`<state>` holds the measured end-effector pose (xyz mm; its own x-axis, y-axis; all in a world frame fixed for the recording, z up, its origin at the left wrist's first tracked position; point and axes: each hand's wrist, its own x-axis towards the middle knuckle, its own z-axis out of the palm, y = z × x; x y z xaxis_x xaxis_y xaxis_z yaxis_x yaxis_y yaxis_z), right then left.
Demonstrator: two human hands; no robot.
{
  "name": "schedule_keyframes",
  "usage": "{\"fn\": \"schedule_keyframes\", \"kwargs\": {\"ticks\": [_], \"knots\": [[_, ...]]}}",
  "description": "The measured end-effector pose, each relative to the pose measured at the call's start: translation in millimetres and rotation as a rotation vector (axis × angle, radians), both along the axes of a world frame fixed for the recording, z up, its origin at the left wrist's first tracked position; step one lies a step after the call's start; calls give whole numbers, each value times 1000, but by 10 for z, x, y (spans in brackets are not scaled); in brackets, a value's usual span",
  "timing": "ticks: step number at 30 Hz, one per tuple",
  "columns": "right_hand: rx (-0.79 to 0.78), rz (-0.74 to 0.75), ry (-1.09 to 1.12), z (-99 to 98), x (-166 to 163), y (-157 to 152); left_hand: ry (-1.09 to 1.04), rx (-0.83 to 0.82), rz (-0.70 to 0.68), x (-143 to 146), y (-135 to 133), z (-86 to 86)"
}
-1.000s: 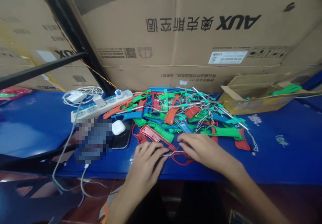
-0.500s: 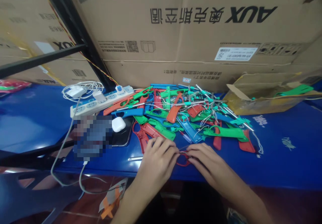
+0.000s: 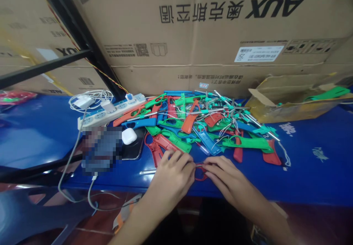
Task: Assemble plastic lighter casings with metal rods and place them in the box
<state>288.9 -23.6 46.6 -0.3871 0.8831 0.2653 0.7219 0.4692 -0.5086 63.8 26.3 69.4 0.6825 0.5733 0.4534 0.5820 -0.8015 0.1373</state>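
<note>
Between my hands, near the table's front edge, is a red lighter casing (image 3: 200, 176) with a looped trigger guard. My left hand (image 3: 173, 173) curls over its left side, fingers bent and pressed together. A thin metal tube (image 3: 147, 172) sticks out left of that hand; whether it joins the casing is hidden. From the right, my right hand (image 3: 224, 173) pinches the casing between thumb and fingers. Its far end is covered by the hand. Just beyond my left hand lie open red casing halves (image 3: 165, 146). A blue lighter casing (image 3: 207, 140) rests farther on.
Behind my hands spreads a pile of green, red and blue lighter parts with metal tubes and white wires. A power strip (image 3: 110, 111), white earbud case (image 3: 129, 136) and phone (image 3: 135, 147) lie left. An open carton (image 3: 292, 107) stands right, before a large cardboard box (image 3: 176, 56).
The view has shifted slightly. A thin strand that showed between my fingertips is no longer distinct there. Both hands stay at the red casing, with small finger movements.
</note>
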Motion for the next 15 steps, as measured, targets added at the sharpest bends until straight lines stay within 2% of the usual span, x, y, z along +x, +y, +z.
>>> {"fn": "schedule_keyframes", "kwargs": {"ticks": [10, 15], "knots": [[-4, -10, 0, 21, -4, 4, 150, 2, -55, -14, 47, 92], [-4, -4, 7, 33, -11, 4, 224, 117, -43, 59, 61, 100]]}}
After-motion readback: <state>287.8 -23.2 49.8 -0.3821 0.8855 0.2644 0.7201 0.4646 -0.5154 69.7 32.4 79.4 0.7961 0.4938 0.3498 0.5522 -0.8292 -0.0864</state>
